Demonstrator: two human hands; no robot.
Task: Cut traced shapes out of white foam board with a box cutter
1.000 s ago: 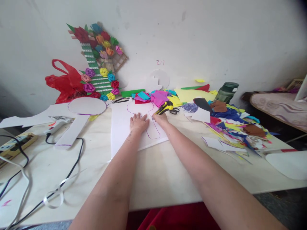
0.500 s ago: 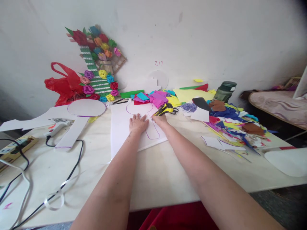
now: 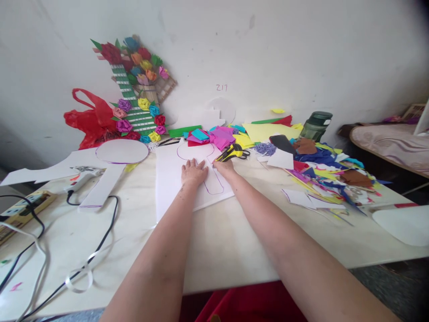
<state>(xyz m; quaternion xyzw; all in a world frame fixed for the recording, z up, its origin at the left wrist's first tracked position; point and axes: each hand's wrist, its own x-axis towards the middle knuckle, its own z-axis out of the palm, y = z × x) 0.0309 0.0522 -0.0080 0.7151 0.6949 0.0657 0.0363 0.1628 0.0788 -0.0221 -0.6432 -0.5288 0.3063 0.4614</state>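
A white sheet with a purple outline, round at the top and with a long stem, lies in front of me. My left hand rests flat on it with fingers spread, left of the stem outline. At the stem's right edge, my right hand is closed around the yellow and black cutter, whose tip end meets the sheet. Scissor handles show just right of the cutter. Coloured paper pieces touch the sheet's far edge.
To the left are a glue gun, a white oval cutout, cords and a power strip. Paper flowers lean on the wall. Paper scraps, a phone and a bottle stand or lie right.
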